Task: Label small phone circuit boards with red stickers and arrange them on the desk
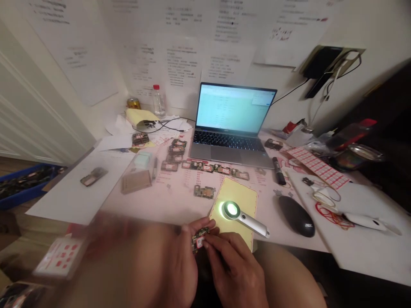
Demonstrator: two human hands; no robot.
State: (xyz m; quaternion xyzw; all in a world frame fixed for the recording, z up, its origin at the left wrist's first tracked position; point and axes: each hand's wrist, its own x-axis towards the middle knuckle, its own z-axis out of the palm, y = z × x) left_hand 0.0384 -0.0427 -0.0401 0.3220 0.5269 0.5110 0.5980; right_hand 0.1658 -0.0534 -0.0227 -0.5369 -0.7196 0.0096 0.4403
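My left hand [186, 246] and my right hand [233, 267] pinch a small green circuit board [199, 238] between their fingers, low in the view and close to me. A white label shows on the board, and my fingers hide part of it. Just beyond the hands, a lit magnifier with a white handle [239, 216] lies on a yellow sheet [239, 205]. Several other phone-sized circuit boards [204, 191] sit in rows on the white desk [167, 201]. My left forearm is blurred by motion.
A laptop [233, 119] stands at the back, with a black marker [278, 170] and black mouse [296, 216] to its right. Paper notes cover the wall. A blue bin of boards [25, 184] sits below the desk's left edge.
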